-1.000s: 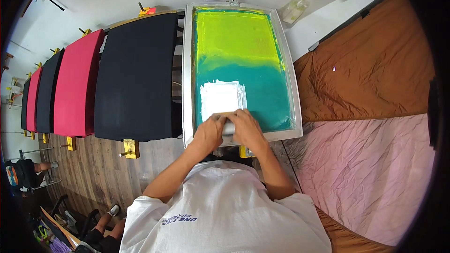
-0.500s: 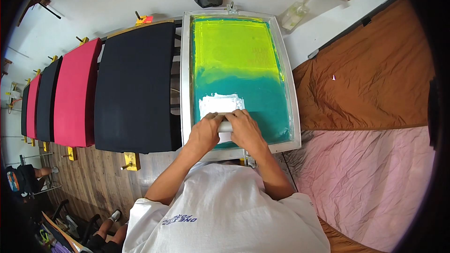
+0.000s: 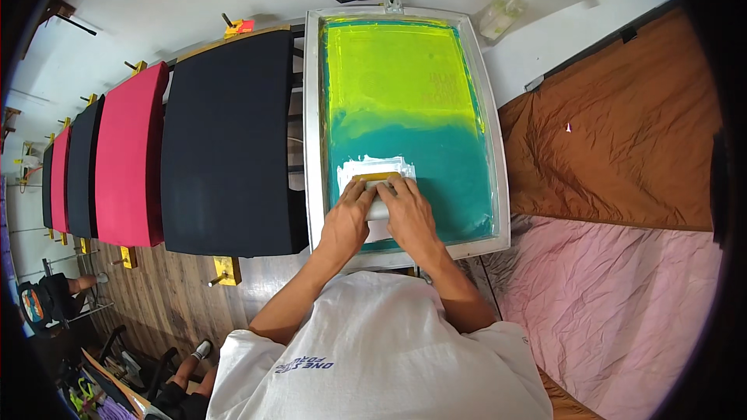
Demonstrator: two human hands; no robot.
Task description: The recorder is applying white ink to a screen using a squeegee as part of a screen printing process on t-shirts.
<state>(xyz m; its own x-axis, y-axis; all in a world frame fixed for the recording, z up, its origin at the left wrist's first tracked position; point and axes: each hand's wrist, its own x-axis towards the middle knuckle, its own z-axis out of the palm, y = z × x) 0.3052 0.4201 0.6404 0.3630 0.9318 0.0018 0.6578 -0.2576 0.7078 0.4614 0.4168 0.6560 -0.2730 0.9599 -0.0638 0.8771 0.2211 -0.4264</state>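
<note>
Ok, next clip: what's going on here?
Someone in a white T-shirt grips a pale block-like tool with a yellowish edge, left hand and right hand side by side on it. The tool is at the near end of a light-coloured frame, over a white patch on its teal area; the far part is lime green. To the left stand boards covered in black and pinkish red.

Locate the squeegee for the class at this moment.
In the head view, the squeegee is held between the left hand and right hand, over the white patch at the lower left of the framed screen.
</note>
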